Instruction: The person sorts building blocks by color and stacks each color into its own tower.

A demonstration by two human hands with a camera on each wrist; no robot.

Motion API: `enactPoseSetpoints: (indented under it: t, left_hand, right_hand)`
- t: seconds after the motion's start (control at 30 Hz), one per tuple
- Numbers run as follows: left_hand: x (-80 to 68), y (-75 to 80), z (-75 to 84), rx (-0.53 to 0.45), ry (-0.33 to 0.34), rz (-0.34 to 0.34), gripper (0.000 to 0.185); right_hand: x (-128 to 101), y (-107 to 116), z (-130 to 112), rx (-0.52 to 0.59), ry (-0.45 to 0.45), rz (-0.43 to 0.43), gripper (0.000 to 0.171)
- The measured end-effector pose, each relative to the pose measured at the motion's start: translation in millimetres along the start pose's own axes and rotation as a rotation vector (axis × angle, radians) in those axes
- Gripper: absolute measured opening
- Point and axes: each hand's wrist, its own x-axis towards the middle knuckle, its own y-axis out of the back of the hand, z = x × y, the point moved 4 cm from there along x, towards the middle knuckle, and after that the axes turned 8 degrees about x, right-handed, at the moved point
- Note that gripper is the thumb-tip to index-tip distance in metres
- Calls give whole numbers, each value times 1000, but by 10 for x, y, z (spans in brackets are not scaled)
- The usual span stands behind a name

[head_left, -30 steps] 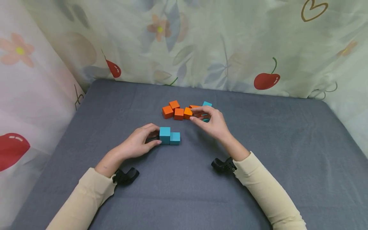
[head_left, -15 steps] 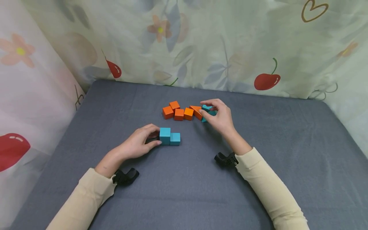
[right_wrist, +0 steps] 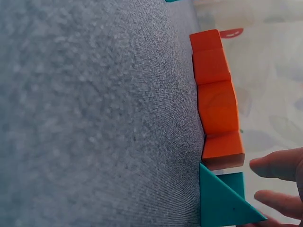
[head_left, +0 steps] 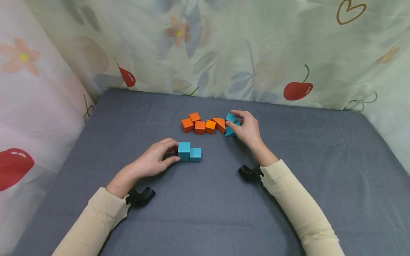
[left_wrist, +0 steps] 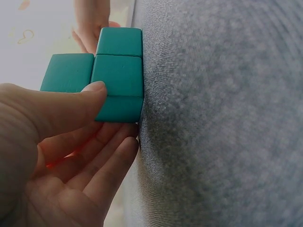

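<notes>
Two stacked teal cubes (head_left: 184,152), with a third teal cube (head_left: 195,155) at their right side, stood left of the orange wedge (head_left: 219,124) and nearer you than it. Your left hand (head_left: 150,156) rested at that stack, thumb on its near face and fingers along its left side, though I could not tell whether you were squeezing. The upper one seemed merely balanced, so a twitch of that thumb could have slid it off.

Your right hand (head_left: 246,126) was just right of the orange wedge, thumb and forefinger parted about a free teal cube (head_left: 230,117), gripping nothing. That spot looked the likelier trouble: a teal wedge (head_left: 230,131) also sat right of the orange wedge, slightly nearer you, so pinching low or off-centre could have shoved it askew or let the cube slip. Four orange cubes (head_left: 199,127) clustered left of the orange wedge, and a sideways knock against it might have carried into them.
</notes>
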Motion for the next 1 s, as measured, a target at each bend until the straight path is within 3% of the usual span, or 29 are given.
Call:
enactPoseSetpoints:
  t: [0.4,1.0]
  left_hand:
    - [14,6,1,1,-1,-5,32]
    - [-4,0,-8,3,-2,2,32]
  right_hand:
    - [107,-37,84,-39,-96,15,44]
    - [86,-30,86,33,-98,64,41]
